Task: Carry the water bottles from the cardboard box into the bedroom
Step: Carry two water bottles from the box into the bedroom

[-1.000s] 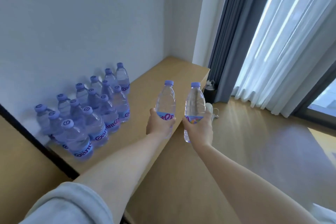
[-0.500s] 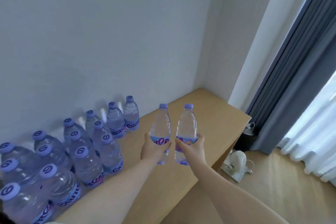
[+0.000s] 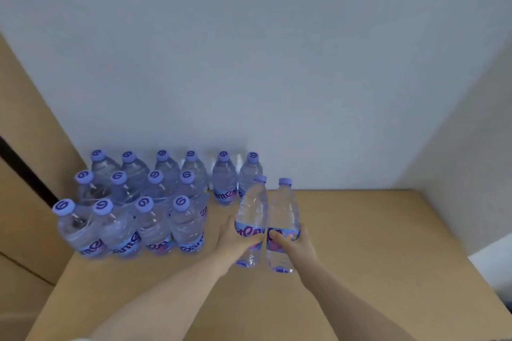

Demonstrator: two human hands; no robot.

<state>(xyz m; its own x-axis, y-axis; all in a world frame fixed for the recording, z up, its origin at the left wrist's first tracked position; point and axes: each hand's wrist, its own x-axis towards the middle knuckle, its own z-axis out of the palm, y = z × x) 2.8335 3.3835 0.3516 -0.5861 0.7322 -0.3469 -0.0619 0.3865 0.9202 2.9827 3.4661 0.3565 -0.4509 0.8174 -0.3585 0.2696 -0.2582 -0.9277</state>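
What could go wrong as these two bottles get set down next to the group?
1. The left hand holds its bottle close beside the standing bottles; a sideways nudge could topple the packed rows.
2. The right hand grips its bottle against the other one, so releasing one may tip its neighbour.

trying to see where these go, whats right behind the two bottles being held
Behind the bottle in the left hand stands the rear row's last bottle, partly covered, then the white wall. Behind the right hand's bottle, only the wooden top and wall show.
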